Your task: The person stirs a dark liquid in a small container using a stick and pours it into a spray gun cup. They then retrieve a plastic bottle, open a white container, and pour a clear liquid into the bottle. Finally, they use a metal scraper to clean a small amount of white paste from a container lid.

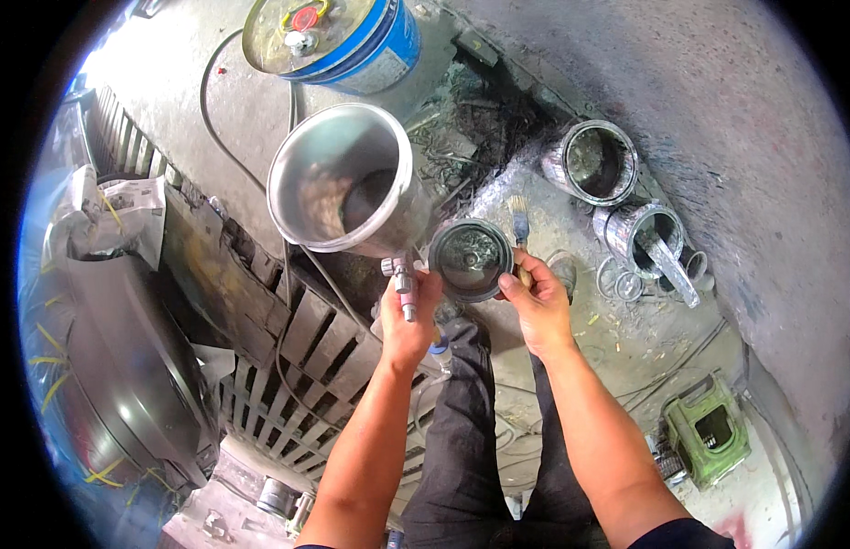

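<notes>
My left hand [413, 316] grips a spray gun [402, 284] by its handle; its large silver cup [343, 178] sits on top, open, with its inside showing. A blue hose fitting [439, 349] is below the handle. My right hand [537, 297] holds a round dark lid [471, 259] by its edge, beside the cup, and also a paintbrush [519, 221] with its pale bristles pointing up. The lid's dark face is turned up to the camera.
Two paint-streaked cans [558, 165] [617, 238] stand at the right, one with a stirring stick [667, 261]. A blue-banded pail [370, 59] stands at the back. Hoses cross wooden slats [311, 334]. A masked dark car panel [132, 357] fills the left; a green plastic stool [704, 430] is lower right.
</notes>
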`<state>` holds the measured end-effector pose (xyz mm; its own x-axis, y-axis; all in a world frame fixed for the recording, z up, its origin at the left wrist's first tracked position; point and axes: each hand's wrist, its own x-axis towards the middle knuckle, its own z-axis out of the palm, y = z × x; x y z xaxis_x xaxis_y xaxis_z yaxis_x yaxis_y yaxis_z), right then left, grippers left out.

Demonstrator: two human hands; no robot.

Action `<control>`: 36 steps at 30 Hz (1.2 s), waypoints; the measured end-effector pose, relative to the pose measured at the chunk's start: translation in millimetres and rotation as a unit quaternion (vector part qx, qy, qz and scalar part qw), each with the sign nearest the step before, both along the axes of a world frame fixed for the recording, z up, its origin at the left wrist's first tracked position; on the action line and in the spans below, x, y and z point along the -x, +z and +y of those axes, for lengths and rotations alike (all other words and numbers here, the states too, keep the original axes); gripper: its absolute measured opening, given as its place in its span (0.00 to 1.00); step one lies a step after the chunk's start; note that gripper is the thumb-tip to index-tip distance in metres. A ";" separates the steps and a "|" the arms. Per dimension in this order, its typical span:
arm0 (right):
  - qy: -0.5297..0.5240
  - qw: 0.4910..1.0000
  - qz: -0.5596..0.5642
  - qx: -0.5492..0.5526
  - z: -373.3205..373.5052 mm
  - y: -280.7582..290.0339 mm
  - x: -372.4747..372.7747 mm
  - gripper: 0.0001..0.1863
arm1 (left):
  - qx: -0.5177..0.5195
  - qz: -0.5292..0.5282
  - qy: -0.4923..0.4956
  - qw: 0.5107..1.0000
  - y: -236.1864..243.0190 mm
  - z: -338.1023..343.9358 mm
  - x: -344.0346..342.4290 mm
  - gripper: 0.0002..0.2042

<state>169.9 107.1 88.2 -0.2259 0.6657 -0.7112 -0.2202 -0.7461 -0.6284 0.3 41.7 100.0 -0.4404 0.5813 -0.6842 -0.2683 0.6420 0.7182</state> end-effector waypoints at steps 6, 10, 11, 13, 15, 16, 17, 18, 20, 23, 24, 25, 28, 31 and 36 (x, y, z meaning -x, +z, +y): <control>0.048 0.992 -0.060 -0.096 20.5 8.3 -30.3 0.22 | -0.050 0.061 0.004 0.997 -14.0 -5.2 7.2 0.09; 0.021 0.983 -0.138 -0.122 53.4 45.8 -49.4 0.19 | -0.093 0.054 0.015 0.994 -19.3 -2.4 9.8 0.08; 0.000 0.981 -0.141 -0.133 59.1 52.9 -51.3 0.18 | -0.088 0.052 0.022 0.995 -19.3 -2.2 9.6 0.08; -0.023 0.983 -0.124 -0.132 66.8 60.4 -55.2 0.19 | -0.081 0.046 0.030 0.995 -17.5 1.3 8.3 0.08; -0.052 0.987 -0.107 -0.107 70.4 68.7 -50.9 0.15 | -0.073 0.040 0.034 0.996 -14.0 5.5 6.3 0.08; -0.033 0.988 -0.109 -0.105 68.9 67.6 -46.7 0.13 | -0.077 0.038 0.036 0.996 -12.3 8.0 4.2 0.08; -0.014 0.988 -0.110 -0.103 66.8 64.9 -42.2 0.12 | -0.080 0.035 0.038 0.995 -10.7 10.6 1.5 0.07; 0.005 0.989 -0.113 -0.100 64.5 63.4 -36.0 0.10 | -0.084 0.032 0.039 0.995 -10.4 11.8 -0.8 0.07; -0.008 0.991 -0.120 -0.065 58.9 62.7 -14.0 0.08 | -0.076 0.047 0.013 0.996 -12.9 12.0 -4.0 0.07; 0.081 0.977 -0.178 -0.085 47.2 66.3 2.8 0.09 | -0.086 0.057 0.008 0.995 -17.9 12.2 -8.1 0.07; 0.118 0.967 -0.198 -0.107 39.8 69.9 1.0 0.09 | -0.092 0.058 0.012 0.994 -19.3 11.7 -8.5 0.07; 0.155 0.955 -0.217 -0.129 35.8 71.7 0.2 0.09 | -0.091 0.052 0.015 0.994 -20.4 11.2 -7.6 0.07; 0.194 0.898 -0.325 -0.223 48.2 75.9 -21.1 0.09 | -0.083 0.042 0.006 0.996 -21.5 11.7 -4.3 0.08; 0.190 0.903 -0.300 -0.243 70.7 68.5 -10.5 0.08 | -0.071 0.047 -0.032 0.996 -22.2 15.0 -7.0 0.08; 0.325 0.820 -0.273 -0.383 52.6 88.1 -4.6 0.08 | -0.086 0.025 -0.026 0.996 -20.2 19.0 -10.5 0.07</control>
